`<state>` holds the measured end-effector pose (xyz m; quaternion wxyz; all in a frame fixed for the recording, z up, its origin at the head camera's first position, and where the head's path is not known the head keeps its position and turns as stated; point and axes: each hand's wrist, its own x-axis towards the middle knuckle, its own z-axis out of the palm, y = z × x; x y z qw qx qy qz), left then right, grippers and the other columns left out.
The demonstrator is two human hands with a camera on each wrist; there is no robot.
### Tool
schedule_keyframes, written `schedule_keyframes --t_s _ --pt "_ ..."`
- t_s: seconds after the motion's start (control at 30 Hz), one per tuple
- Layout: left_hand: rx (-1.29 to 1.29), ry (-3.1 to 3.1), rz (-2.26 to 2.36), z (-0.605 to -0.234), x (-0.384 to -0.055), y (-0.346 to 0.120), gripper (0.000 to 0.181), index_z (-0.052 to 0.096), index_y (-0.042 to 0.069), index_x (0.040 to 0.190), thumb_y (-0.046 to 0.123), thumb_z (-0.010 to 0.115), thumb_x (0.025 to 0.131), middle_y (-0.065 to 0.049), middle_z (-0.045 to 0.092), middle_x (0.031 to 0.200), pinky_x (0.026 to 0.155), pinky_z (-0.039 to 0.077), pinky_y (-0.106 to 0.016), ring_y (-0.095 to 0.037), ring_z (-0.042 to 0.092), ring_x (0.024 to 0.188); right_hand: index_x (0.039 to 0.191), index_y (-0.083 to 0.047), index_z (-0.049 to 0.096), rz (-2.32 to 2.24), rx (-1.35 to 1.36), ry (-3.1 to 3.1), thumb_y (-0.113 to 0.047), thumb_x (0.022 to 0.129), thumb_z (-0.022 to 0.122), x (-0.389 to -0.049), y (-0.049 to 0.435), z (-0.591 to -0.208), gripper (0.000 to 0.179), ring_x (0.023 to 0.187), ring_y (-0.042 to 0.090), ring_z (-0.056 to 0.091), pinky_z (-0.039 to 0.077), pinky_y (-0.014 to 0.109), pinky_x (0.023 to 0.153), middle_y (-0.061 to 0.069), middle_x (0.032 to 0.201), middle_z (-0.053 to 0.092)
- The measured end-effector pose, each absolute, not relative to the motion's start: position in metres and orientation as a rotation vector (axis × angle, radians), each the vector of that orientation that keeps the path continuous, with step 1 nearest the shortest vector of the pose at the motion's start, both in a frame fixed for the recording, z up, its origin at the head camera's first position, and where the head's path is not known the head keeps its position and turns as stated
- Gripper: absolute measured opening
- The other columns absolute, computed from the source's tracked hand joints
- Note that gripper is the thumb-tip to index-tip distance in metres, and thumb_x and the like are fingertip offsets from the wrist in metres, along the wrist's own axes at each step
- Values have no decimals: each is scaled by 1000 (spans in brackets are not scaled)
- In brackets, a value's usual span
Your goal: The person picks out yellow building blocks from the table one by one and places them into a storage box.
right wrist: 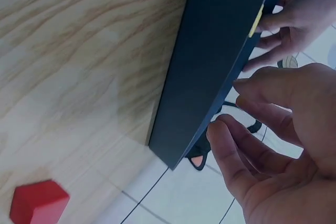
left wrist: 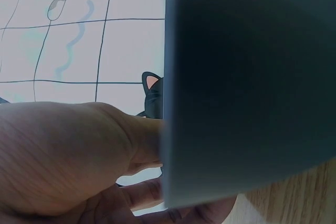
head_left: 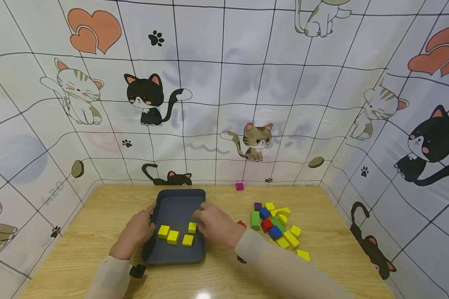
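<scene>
A dark grey rectangular tray [head_left: 177, 259] lies on the table with several yellow blocks [head_left: 173, 237] in its near half. At its left side my left hand [head_left: 134, 232] grips the rim, thumb on the edge and fingers along the outside; in the left wrist view the tray wall [left wrist: 252, 77] hides part of those fingers. My right hand [head_left: 218, 224] hovers over the tray's right rim, close to a yellow cube [head_left: 192, 227]. The right wrist view shows a gap between its thumb and loosely bent fingers [right wrist: 223, 145], with nothing held there.
Right of the tray lies a loose heap of coloured blocks, among them a green block [head_left: 255, 220], a blue cube [head_left: 275, 232] and a yellow block [head_left: 291, 239]. A red block [right wrist: 39, 203] sits nearer the right hand. One magenta cube [head_left: 239, 187] is at the table's back edge.
</scene>
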<state>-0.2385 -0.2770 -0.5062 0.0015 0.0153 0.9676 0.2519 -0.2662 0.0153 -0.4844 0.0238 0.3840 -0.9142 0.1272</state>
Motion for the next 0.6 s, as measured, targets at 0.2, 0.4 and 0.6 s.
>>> schedule_keyframes --t_s 0.2,0.4,0.6 --pt "42 3036 783 -504 -237 -276 74 42 -13 172 -3 65 103 -40 73 134 77 61 -46 -31 68 92 140 -15 85 439 1066 -2874 -17 108 83 -270 33 -481 32 114 17 69 66 25 97 8 134 77" --pt "52 3034 781 -505 -236 -277 75 41 -14 172 -2 66 102 -42 72 138 82 64 -51 -36 74 101 136 -11 85 495 997 -2833 -17 106 86 -273 57 -479 30 113 24 72 69 35 97 10 126 77" --pt "33 3032 773 -506 -238 -276 75 41 -13 173 -1 65 103 -42 72 140 82 64 -50 -35 73 99 138 -6 83 578 950 -2835 -15 106 85 -277 86 -478 33 116 28 71 69 44 102 15 129 77"
